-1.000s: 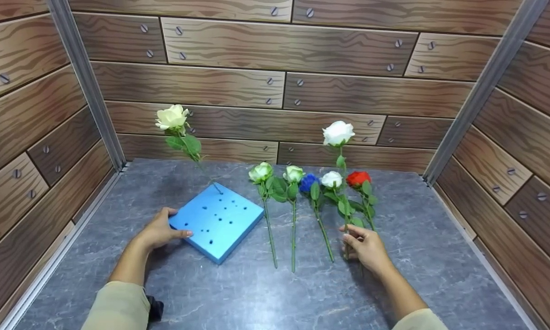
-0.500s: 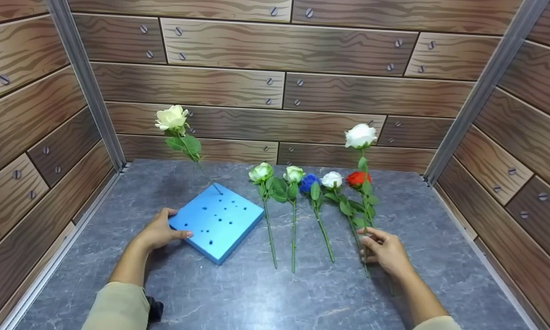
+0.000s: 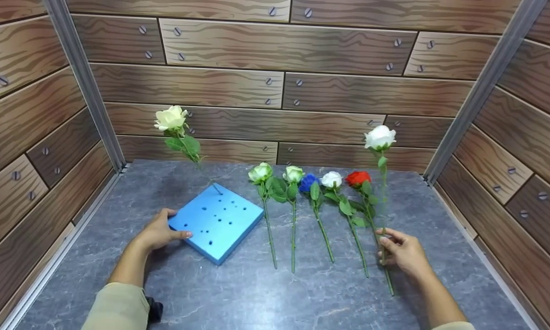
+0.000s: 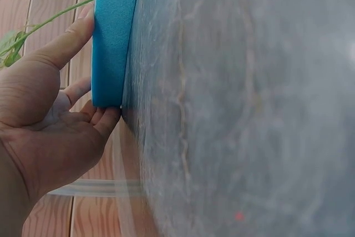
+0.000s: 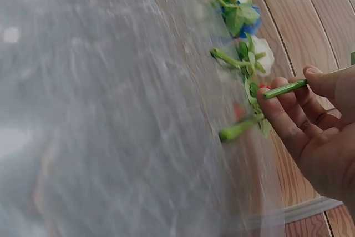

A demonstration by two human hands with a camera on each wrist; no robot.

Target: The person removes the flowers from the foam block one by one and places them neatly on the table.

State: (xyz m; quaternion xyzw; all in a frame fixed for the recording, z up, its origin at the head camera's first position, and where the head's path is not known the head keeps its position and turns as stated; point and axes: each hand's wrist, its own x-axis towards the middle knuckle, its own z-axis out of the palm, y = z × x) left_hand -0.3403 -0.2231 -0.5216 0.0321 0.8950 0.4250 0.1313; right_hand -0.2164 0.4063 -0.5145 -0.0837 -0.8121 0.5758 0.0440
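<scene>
My left hand (image 3: 160,233) grips the near-left corner of a blue foam block (image 3: 220,220) with several holes in its top. In the left wrist view, the thumb lies along the upper side of the block (image 4: 113,43) and fingertips touch its lower edge. A cream rose (image 3: 171,119) stands tilted, its stem in the block's far corner. Between thumb and fingers, my right hand (image 3: 405,254) pinches the stem of a white rose (image 3: 380,137), held upright above the table. Its cut stem end (image 5: 284,89) shows in the right wrist view.
On the grey table (image 3: 275,302) lie two pale green roses (image 3: 260,173), a blue rose (image 3: 308,183), another white rose (image 3: 331,179) and a red rose (image 3: 358,178), in a row between the block and my right hand. Wood-patterned walls enclose three sides.
My right hand has moved to the right with the upright white rose, passing the lying white and red roses. The left hand and block have stayed in place.
</scene>
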